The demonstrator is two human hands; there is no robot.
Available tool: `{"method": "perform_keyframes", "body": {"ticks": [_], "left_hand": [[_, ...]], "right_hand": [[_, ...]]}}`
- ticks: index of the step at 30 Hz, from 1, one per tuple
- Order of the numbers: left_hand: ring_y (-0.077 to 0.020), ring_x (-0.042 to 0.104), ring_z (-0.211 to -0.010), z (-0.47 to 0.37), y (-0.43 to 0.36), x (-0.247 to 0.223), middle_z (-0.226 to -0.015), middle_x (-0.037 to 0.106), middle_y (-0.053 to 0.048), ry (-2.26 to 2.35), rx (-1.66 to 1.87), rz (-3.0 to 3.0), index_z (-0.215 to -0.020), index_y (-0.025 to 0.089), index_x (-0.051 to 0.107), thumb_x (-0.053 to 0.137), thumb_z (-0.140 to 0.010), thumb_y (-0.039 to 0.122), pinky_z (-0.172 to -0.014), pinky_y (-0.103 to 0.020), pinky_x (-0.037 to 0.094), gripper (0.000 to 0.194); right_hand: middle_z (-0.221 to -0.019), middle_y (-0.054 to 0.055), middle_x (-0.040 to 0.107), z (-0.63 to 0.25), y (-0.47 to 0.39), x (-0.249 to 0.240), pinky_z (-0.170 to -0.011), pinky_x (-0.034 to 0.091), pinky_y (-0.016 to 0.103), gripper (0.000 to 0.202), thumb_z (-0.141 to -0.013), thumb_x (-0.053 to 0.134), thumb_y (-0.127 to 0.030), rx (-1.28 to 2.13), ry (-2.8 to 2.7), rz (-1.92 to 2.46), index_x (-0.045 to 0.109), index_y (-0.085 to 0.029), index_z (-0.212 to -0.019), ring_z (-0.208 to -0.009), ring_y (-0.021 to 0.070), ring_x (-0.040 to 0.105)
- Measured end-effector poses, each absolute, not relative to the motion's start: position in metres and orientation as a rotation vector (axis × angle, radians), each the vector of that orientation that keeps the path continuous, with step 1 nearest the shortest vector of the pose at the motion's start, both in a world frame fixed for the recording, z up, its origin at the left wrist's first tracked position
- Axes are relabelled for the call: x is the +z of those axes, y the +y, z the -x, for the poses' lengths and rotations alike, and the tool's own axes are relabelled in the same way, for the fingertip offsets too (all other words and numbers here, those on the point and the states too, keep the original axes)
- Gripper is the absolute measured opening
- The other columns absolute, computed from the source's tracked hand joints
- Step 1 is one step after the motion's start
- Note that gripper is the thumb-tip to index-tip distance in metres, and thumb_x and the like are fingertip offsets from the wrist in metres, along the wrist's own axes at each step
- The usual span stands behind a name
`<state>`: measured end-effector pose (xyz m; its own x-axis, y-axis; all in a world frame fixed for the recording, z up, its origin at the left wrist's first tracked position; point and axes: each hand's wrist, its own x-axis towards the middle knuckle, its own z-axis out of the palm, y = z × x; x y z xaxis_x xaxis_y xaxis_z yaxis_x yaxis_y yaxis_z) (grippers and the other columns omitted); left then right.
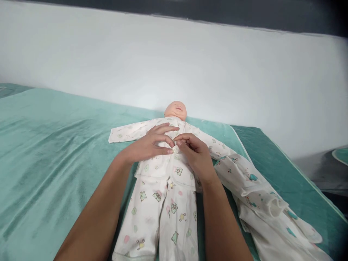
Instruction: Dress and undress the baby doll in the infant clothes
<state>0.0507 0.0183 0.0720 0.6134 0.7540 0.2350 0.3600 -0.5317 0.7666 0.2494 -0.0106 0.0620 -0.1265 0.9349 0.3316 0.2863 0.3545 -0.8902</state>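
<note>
Right now my right hand (195, 154) pinches the front of the white printed top (154, 167), while my left hand (153, 144) curves thumb and forefinger beside the same spot, though I cannot tell whether that grip has cloth. The doll (175, 108) in it lies head towards the far edge of the surface (59, 156), trousers (178, 217) towards the near one. Uneven pulling could make the soft front slip or bunch, and my right forearm (220, 214) could drag the loose clothes (261, 195) near the right edge.
</note>
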Motion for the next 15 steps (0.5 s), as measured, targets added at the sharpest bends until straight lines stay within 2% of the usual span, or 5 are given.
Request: {"method": "perform_keyframes", "body": {"ticks": [5, 9, 12, 15], "left_hand": [[-0.0247, 0.022, -0.153, -0.053, 0.020, 0.069, -0.154, 0.045, 0.004, 0.893, 0.808, -2.137, -0.082, 0.027, 0.066, 0.062, -0.091, 0.041, -0.118, -0.049, 0.037, 0.018], [-0.0241, 0.035, -0.147, -0.058, 0.017, 0.071, -0.150, 0.051, 0.002, 0.887, 0.912, -2.013, -0.077, 0.024, 0.060, 0.064, -0.089, 0.038, -0.116, -0.046, 0.038, 0.019], [-0.0224, 0.054, -0.132, -0.059, 0.021, 0.067, -0.139, 0.060, -0.002, 1.008, 1.109, -1.799, -0.076, 0.022, 0.053, 0.060, -0.090, 0.035, -0.109, -0.041, 0.046, 0.021], [-0.0206, 0.067, -0.103, -0.050, 0.034, 0.055, -0.111, 0.070, -0.005, 1.413, 1.381, -1.471, -0.076, 0.022, 0.047, 0.057, -0.091, 0.038, -0.089, -0.038, 0.056, 0.024]], "right_hand": [[-0.085, -0.001, 0.068, -0.247, -0.012, 0.064, -0.068, 0.039, 0.029, 0.015, -0.091, 0.060, -0.033, 0.813, -1.662, 1.078, 0.072, -0.024, -0.089, -0.068, 0.0131, 0.046], [-0.077, -0.001, 0.062, -0.245, -0.010, 0.059, -0.066, 0.039, 0.028, 0.015, -0.089, 0.062, -0.035, 0.828, -1.478, 1.051, 0.071, -0.023, -0.089, -0.068, 0.0131, 0.048], [-0.078, -0.001, 0.062, -0.253, -0.004, 0.053, -0.067, 0.041, 0.027, 0.014, -0.085, 0.065, -0.035, 0.757, -1.206, 1.103, 0.070, -0.022, -0.088, -0.070, 0.0134, 0.052], [-0.082, 0.001, 0.064, -0.271, 0.005, 0.051, -0.073, 0.045, 0.030, 0.011, -0.080, 0.065, -0.030, 0.512, -0.888, 1.262, 0.068, -0.019, -0.083, -0.076, 0.0161, 0.057]]}}
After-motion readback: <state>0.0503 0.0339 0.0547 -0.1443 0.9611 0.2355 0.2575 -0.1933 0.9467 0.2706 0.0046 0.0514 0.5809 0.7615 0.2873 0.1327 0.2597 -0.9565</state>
